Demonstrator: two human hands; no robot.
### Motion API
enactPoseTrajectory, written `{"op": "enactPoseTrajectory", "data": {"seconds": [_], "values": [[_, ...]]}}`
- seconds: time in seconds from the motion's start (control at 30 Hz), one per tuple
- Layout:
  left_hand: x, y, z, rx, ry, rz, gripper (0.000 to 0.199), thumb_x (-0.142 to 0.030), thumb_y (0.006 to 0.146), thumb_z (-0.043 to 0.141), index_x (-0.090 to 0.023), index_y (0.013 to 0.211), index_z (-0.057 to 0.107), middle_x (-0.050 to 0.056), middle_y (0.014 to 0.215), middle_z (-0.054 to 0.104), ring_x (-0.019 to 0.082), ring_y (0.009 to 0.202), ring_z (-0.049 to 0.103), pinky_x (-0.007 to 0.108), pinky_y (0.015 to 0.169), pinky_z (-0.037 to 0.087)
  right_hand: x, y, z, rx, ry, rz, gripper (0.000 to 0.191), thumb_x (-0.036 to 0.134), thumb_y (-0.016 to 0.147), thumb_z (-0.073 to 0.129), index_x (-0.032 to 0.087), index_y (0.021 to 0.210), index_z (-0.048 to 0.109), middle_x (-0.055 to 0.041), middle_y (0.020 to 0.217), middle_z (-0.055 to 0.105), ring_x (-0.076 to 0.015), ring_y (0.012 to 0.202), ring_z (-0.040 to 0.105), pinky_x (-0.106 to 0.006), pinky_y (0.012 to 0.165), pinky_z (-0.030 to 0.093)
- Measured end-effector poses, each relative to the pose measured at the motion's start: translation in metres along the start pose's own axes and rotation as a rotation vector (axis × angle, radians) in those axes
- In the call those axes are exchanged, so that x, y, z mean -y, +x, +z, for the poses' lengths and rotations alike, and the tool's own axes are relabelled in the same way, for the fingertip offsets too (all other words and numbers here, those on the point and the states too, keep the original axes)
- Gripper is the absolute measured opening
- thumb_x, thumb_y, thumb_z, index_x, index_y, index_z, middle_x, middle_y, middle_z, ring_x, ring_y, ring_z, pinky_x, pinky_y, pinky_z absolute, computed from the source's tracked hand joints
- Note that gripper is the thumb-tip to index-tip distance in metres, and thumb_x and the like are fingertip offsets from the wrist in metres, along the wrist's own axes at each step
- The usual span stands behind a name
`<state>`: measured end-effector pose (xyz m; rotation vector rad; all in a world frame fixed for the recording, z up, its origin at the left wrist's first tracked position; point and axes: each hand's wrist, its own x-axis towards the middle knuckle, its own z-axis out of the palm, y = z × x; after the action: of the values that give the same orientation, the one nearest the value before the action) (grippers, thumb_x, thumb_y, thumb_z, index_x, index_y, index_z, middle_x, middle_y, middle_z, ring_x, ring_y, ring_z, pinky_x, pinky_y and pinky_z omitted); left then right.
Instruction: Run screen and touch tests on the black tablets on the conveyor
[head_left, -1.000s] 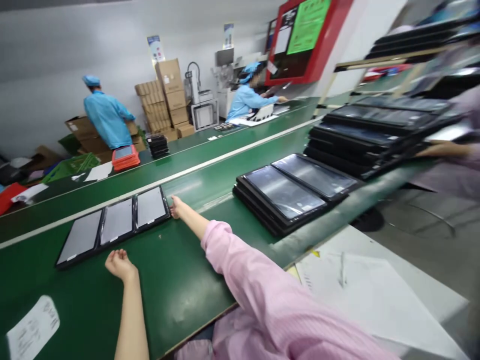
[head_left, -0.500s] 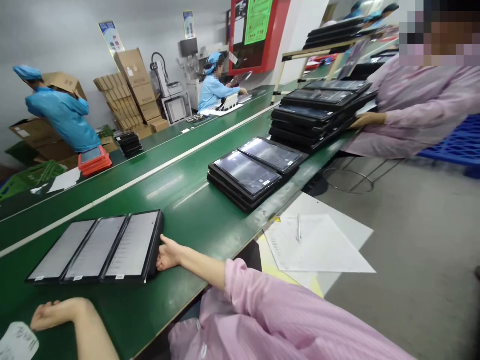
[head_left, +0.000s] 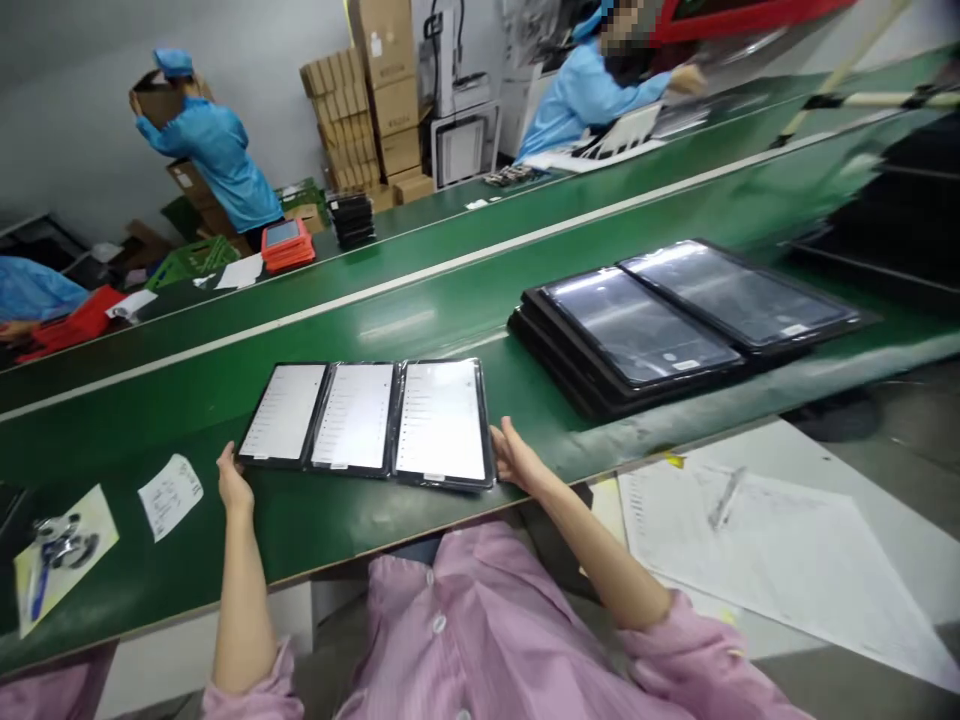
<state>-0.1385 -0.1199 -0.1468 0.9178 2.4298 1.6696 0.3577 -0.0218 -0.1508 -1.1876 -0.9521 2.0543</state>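
No text is legible; all print is too small or blurred. Clock positions are from mid-view. At 8 o'clock, three lit tablets (head_left: 356, 415) display rows of small print, with white labels (head_left: 433, 477) at their lower edges; farther out, a note (head_left: 171, 497) carries handwriting. At 4 o'clock, a sheet (head_left: 795, 570) bears printed lines. At 11 o'clock, a carton (head_left: 384, 45) bears markings. At 3 o'clock, dark tablets (head_left: 645, 325) carry white stickers (head_left: 682, 365).

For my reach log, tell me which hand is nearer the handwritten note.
Left. The left hand is close beside the note; the right hand is farther off, beyond the tablet row.
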Motion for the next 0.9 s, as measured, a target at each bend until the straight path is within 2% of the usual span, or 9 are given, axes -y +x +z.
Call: {"op": "enactPoseTrajectory", "data": {"seconds": [0.1,0.2,0.3,0.4,0.5,0.6,0.67,0.77,0.9], "values": [[0.012,-0.040,-0.015,-0.008,0.009,-0.081,0.073,-0.060,0.099,0.016,-0.013,0.129,0.062,0.015,0.119,0.066,0.028,0.113,0.064,0.042,0.100,0.050,0.001,-0.010,-0.011,-0.158,-0.086,-0.128,0.073,0.090,0.078,0.044,0.024,0.099,0.067,0.0031,0.055,0.045,-0.0131,0.045,0.036,-0.025,0.044,0.035],[0.021,-0.094,-0.048,-0.037,0.027,-0.127,0.064,-0.058,0.098,0.025,-0.017,0.131,0.061,0.012,0.116,0.066,0.029,0.115,0.062,0.045,0.104,0.047,0.006,-0.025,-0.028,-0.197,-0.180,-0.249,0.080,0.096,0.069,0.047,0.026,0.097,0.072,-0.0064,0.075,0.064,-0.0259,0.075,0.063,-0.039,0.071,0.054],[0.019,-0.143,-0.083,-0.057,0.147,-0.195,0.056,-0.054,0.096,0.033,-0.022,0.133,0.059,0.011,0.112,0.066,0.033,0.113,0.061,0.052,0.105,0.045,0.018,-0.043,-0.043,-0.147,-0.458,-0.333,0.088,0.097,0.073,0.035,0.026,0.105,0.076,-0.0120,0.096,0.070,-0.0338,0.105,0.063,-0.050,0.100,0.048],[-0.011,-0.173,-0.097,-0.059,0.408,-0.141,0.058,-0.054,0.096,0.036,-0.023,0.141,0.054,0.017,0.125,0.061,0.040,0.123,0.055,0.062,0.109,0.035,0.034,-0.059,-0.038,-0.261,-0.936,-0.453,0.090,0.090,0.081,0.032,0.023,0.124,0.073,-0.0180,0.109,0.067,-0.0403,0.114,0.057,-0.063,0.104,0.039],[-0.060,-0.187,-0.077,-0.056,0.595,0.174,0.060,-0.061,0.095,0.038,-0.025,0.138,0.058,0.019,0.149,0.045,0.044,0.139,0.039,0.069,0.115,0.013,0.041,-0.065,-0.004,-0.213,-1.337,-0.702,0.075,0.079,0.088,0.038,0.030,0.138,0.065,-0.0185,0.139,0.055,-0.0430,0.129,0.044,-0.067,0.106,0.033],[-0.103,-0.195,-0.042,0.151,0.650,0.351,0.064,-0.066,0.098,0.029,-0.025,0.136,0.061,0.017,0.161,0.032,0.043,0.146,0.027,0.072,0.114,0.001,0.034,-0.061,0.034,0.107,-1.512,-0.868,0.052,0.068,0.094,0.045,0.041,0.132,0.067,-0.0080,0.158,0.039,-0.0397,0.140,0.033,-0.066,0.115,0.018],[-0.118,-0.200,-0.020,0.293,0.694,0.378,0.068,-0.067,0.099,0.025,-0.023,0.137,0.061,0.019,0.163,0.028,0.043,0.148,0.022,0.075,0.113,-0.004,0.026,-0.058,0.043,0.168,-1.555,-0.881,0.044,0.063,0.096,0.046,0.042,0.126,0.071,-0.0052,0.161,0.036,-0.0398,0.142,0.030,-0.067,0.116,0.008],[-0.126,-0.210,0.000,0.352,0.746,0.372,0.070,-0.064,0.100,0.023,-0.018,0.137,0.061,0.021,0.164,0.027,0.043,0.150,0.020,0.076,0.112,-0.009,0.022,-0.058,0.027,0.068,-1.507,-0.880,0.043,0.062,0.096,0.043,0.042,0.114,0.077,-0.0029,0.158,0.039,-0.0396,0.142,0.028,-0.068,0.116,0.002],[-0.130,-0.227,0.007,0.389,0.706,0.319,0.067,-0.062,0.100,0.031,-0.018,0.145,0.055,0.018,0.166,0.026,0.043,0.151,0.017,0.073,0.113,-0.014,0.030,-0.071,-0.011,-0.148,-1.293,-0.914,0.068,0.076,0.093,0.025,0.040,0.108,0.080,-0.0030,0.151,0.046,-0.0379,0.138,0.035,-0.066,0.116,0.009]]}}
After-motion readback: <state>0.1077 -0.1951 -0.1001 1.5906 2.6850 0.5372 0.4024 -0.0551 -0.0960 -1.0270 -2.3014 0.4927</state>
